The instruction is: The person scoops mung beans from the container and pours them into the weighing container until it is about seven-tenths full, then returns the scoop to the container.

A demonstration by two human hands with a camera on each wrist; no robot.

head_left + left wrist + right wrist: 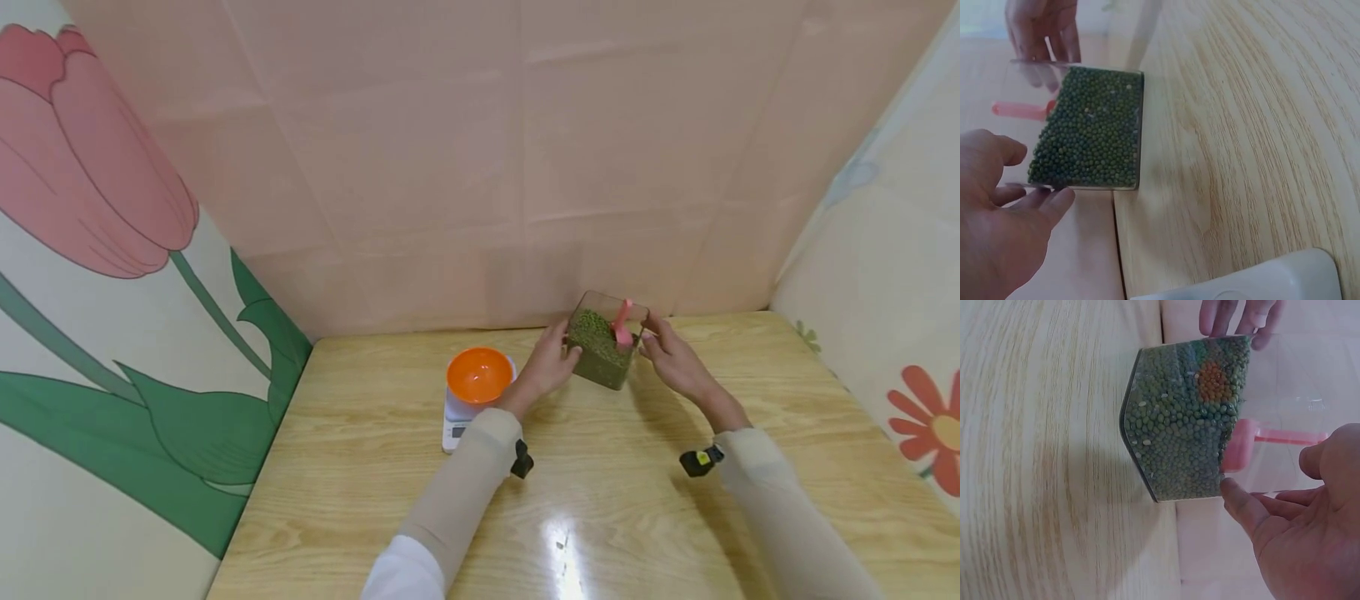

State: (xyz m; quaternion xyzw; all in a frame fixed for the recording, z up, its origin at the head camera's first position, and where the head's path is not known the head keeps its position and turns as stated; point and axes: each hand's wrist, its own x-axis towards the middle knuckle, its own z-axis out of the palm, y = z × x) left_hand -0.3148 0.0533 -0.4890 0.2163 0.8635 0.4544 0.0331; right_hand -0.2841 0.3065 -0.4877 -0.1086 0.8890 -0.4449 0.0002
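A clear plastic box (597, 360) partly filled with green mung beans (1091, 128) is at the back of the table, between both hands. My left hand (551, 360) holds its left side, with thumb and fingers around the wall. On the opposite side my right hand (677, 360) grips the box near its upper edge, thumb toward the near face. A pink scoop (1241, 447) stands in the beans, its handle pointing up. Left of the box, an orange bowl (480, 377) sits on a white kitchen scale (454, 414).
The wooden table (360, 500) meets a pink-covered wall (420, 167) just behind the box. Panels with a printed tulip (97, 158) and a red flower (930, 425) stand at the left and right.
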